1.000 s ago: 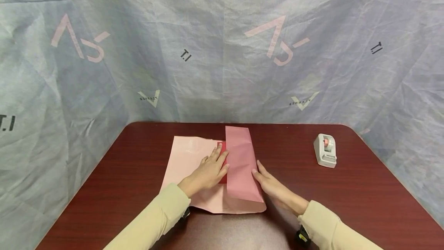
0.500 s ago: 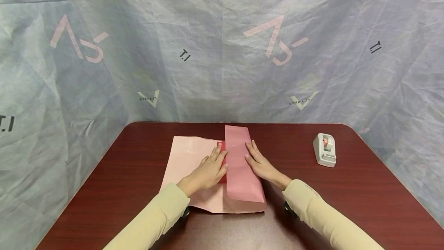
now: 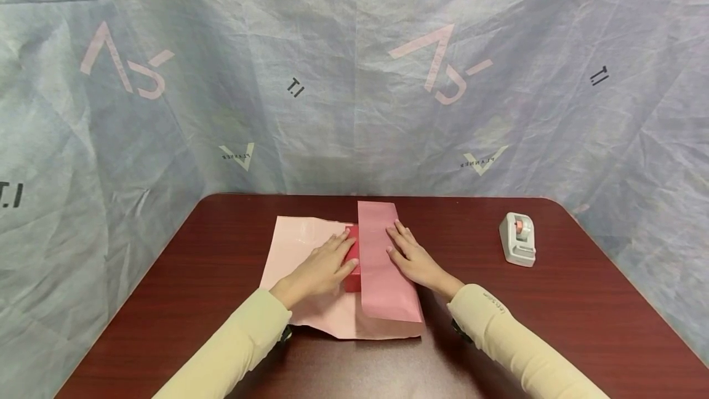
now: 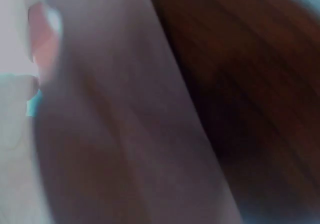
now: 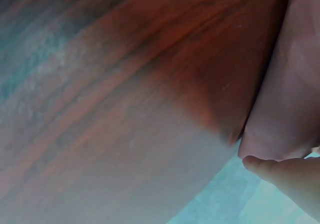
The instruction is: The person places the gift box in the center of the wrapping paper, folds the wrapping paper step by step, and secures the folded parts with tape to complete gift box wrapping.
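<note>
A sheet of pink wrapping paper point(image 3: 338, 320) lies on the table with its pale side up. On it sits a red box point(image 3: 352, 281), its right part covered by the folded-over darker pink flap point(image 3: 379, 288). My left hand point(image 3: 317, 268) rests along the box's left side, fingertips and thumb at its top edge. Over the fold on the right, my right hand point(image 3: 420, 263) presses with extended fingers. The left wrist view shows blurred paper point(image 4: 120, 114) beside part of the left hand point(image 4: 12, 149). In the right wrist view, the right thumb point(image 5: 280, 174) touches the folded paper point(image 5: 280, 99).
A white tape dispenser point(image 3: 519, 242) stands at the right back of the dark reddish wooden table point(image 3: 183, 288). Behind the table hangs a grey-blue printed cloth point(image 3: 354, 109). Paper corners reach toward the table's front and back.
My right hand has moved from the paper's right edge up onto the folded flap. The left hand has slid slightly left, uncovering more of the red box.
</note>
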`<state>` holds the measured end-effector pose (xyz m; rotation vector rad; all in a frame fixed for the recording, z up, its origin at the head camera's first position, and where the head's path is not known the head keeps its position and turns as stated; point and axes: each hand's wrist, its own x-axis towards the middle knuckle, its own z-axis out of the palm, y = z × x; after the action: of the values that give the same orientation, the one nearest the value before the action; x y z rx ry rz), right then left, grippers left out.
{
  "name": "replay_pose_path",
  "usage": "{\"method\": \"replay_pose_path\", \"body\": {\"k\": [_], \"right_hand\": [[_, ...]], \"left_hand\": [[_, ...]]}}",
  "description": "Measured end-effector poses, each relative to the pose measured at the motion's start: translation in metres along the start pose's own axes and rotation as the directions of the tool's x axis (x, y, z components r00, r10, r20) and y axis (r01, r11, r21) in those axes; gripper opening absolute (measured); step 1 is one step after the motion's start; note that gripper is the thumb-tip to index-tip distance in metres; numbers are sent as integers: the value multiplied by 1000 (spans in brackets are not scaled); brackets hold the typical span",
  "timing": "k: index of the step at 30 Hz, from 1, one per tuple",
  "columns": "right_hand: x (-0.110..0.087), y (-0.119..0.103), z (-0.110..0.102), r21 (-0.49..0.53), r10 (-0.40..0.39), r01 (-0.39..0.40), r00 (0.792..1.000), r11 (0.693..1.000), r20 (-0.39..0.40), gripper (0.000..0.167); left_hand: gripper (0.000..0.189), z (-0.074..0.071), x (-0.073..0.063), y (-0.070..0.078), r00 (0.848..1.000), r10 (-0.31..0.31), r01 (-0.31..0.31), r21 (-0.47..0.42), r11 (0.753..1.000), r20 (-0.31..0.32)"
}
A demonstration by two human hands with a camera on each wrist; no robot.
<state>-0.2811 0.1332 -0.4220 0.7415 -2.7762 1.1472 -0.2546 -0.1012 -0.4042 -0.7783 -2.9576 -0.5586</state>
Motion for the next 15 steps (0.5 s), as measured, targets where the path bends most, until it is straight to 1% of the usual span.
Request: {"method": "replay_pose_path", "body": {"k": [2,5,8,10,12,15], "right_hand": [[0,-1,-1,-7,-1,1,1000,1000,5,53],[0,0,-1,-18,3,-3,1000,1000,10,53],[0,0,0,-26,7,-6,1000,1000,17,53],[0,0,0,-26,6,-5,1000,1000,24,53],[0,0,0,-28,7,-6,1000,1000,30,53],[0,0,1,-25,9,-8,999,1000,36,53]], "left_hand": [[55,-6,-4,-8,1000,-22,22,11,1000,-16],[52,-14,-12,-25,996,-70,72,36,997,-56],[45,-21,-21,-47,987,-111,122,94,988,-119],[42,-24,-29,-63,978,-148,167,132,977,-146],[39,-27,-36,-77,968,-196,219,150,964,-154],[39,-30,-48,-96,953,-279,295,155,943,-116]]}}
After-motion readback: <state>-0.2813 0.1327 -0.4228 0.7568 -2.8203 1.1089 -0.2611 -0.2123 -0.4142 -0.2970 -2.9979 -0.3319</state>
